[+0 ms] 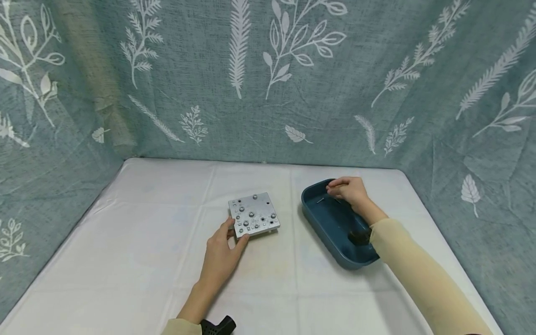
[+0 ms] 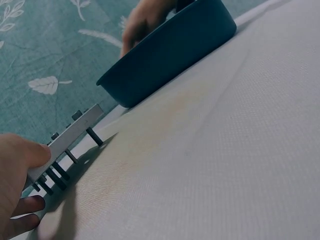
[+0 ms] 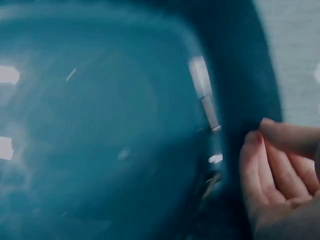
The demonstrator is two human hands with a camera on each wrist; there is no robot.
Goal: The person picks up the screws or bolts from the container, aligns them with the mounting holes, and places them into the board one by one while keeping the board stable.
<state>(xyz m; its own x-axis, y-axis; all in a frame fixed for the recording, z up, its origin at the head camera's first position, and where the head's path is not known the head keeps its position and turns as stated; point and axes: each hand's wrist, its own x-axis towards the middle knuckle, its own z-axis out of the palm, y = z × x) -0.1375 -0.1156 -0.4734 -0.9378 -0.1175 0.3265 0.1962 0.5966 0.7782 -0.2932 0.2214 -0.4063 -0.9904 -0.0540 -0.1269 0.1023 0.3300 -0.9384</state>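
Observation:
My left hand [image 1: 222,251] grips the near left corner of a silver metal plate [image 1: 259,209] between thumb and fingers. Several dark screws stick through the plate, their heads on top and their shanks [image 2: 94,137] pointing down underneath. In the left wrist view, the plate is held tilted, close over the cloth. Over the far end of a blue tray [image 1: 311,222] is my right hand [image 1: 352,191]. Its thumb and index fingertips meet beside the tray wall, and nothing shows between them. Loose screws lie on the tray floor, one silvery screw [image 3: 211,114] near those fingers; blur obscures the others.
A white cloth [image 1: 146,242] covers the table, with the tray right of the plate. Behind and at both sides hangs a green curtain [image 1: 201,79] with white leaf prints. A black wrist device [image 1: 219,326] sits on the left wrist.

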